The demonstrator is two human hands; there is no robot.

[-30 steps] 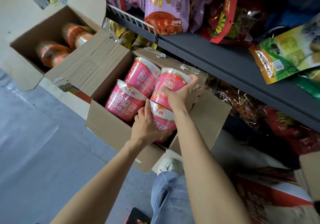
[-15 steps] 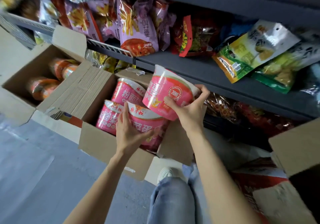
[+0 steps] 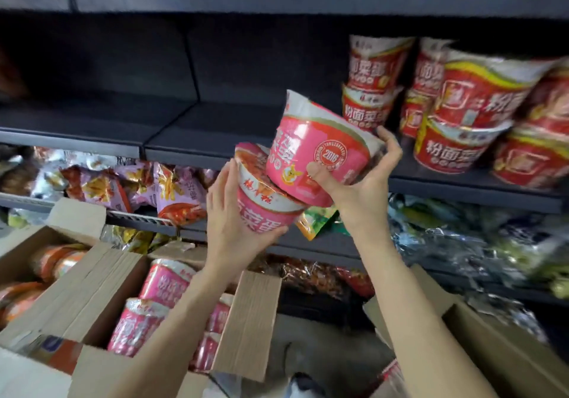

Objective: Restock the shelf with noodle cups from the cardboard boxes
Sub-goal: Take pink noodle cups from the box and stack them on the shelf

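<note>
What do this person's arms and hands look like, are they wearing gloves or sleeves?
No gloves and no sleeves in view. The left hand and the right hand are bare, and both forearms are uncovered as far as the picture's lower edge. No watch, ring or bracelet shows. The fingers are slim, with short, unpainted nails.

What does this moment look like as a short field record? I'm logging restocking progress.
left hand: holds a pink noodle cup from below, hand at
right hand: grips a second pink cup, tilted, hand at
cups: touching each other, raised in front of the shelf
shelf: bare on the left, stacked red cups on the right
open box: cardboard box below, more pink cups inside
other box: orange cups at far left
</note>
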